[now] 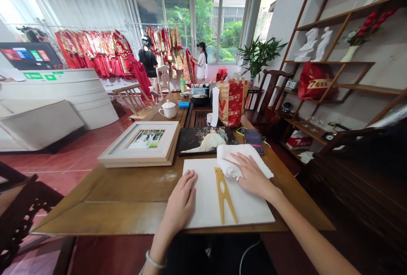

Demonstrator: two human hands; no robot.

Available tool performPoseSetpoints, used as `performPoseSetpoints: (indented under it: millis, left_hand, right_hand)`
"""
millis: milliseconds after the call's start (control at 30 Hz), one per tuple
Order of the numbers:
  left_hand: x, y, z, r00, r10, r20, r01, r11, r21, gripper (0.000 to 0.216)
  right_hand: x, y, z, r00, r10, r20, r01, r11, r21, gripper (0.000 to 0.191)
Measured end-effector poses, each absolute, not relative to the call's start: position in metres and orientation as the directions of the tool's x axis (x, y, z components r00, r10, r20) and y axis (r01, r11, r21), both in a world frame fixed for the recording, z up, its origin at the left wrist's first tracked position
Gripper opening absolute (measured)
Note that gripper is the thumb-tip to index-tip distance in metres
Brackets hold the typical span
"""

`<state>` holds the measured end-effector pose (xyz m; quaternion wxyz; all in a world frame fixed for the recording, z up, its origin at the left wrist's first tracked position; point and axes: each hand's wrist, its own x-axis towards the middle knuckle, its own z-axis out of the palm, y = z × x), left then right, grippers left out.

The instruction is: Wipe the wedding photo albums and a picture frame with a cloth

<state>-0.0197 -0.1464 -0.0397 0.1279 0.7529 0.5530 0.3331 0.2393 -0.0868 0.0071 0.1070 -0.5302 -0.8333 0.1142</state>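
A white rectangular board point(203, 207) lies flat near the table's front edge. On its left edge rests my left hand point(182, 201), open, fingers lying together and nothing held. My right hand point(251, 175), wearing a ring, is spread over a folded white cloth point(227, 156) at the board's far right corner. Its fingers press on the cloth rather than wrap round it. Between my hands a yellow A-shaped piece point(220, 190) with an oval hole lies on the board, its two legs pointing toward me.
Beyond the board lie a framed photo point(111, 156), a dark photo panel point(190, 145) and a phone point(254, 138). Farther back stand a lidded white cup point(168, 109) and a red-and-tan paper bag point(233, 105). Two people stand by racks of red garments point(98, 54).
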Motion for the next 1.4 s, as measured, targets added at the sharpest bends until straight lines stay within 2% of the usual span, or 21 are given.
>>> performPoseSetpoints:
  millis: [200,433,533,667,833,1033,1133,1233,1400]
  left_hand:
    - [-0.019,-0.146,-0.042,0.167,0.916,0.365,0.756,-0.357,0.549,0.039]
    - [-0.018,-0.146,-0.042,0.178,0.919,0.353,0.765,-0.355,0.537,0.041]
    - [-0.018,-0.146,-0.041,0.192,0.918,0.347,0.772,-0.36,0.524,0.042]
    - [-0.019,-0.146,-0.041,0.204,0.914,0.352,0.77,-0.371,0.518,0.042]
    - [-0.019,-0.146,-0.041,0.2,0.911,0.36,0.766,-0.375,0.522,0.041]
    - [-0.018,-0.146,-0.042,0.181,0.915,0.361,0.78,-0.357,0.514,0.041]
    - [-0.017,-0.145,-0.043,0.179,0.915,0.363,0.781,-0.356,0.514,0.041]
    - [-0.016,-0.145,-0.043,0.177,0.915,0.362,0.78,-0.355,0.516,0.041]
    - [-0.016,-0.145,-0.043,0.208,0.911,0.355,0.788,-0.371,0.492,0.043]
  right_hand:
    - [0.25,-0.158,0.005,-0.464,0.885,0.03,0.849,0.454,-0.271,0.093]
    - [0.274,-0.234,0.012,-0.542,0.835,-0.093,0.792,0.471,-0.388,0.1]
    - [0.271,-0.219,0.01,-0.499,0.861,-0.1,0.819,0.43,-0.381,0.097]
    - [0.256,-0.164,0.003,-0.455,0.891,0.004,0.852,0.436,-0.291,0.094]
    - [0.24,-0.099,0.003,-0.43,0.902,0.035,0.875,0.426,-0.229,0.085]
    - [0.237,-0.113,0.002,-0.438,0.898,0.046,0.872,0.437,-0.222,0.087]
    - [0.241,-0.156,0.001,-0.489,0.872,0.031,0.841,0.48,-0.25,0.099]
    - [0.249,-0.199,0.006,-0.583,0.811,-0.047,0.776,0.538,-0.329,0.108]
    - [0.264,-0.21,0.021,-0.677,0.722,-0.143,0.69,0.555,-0.464,0.102]
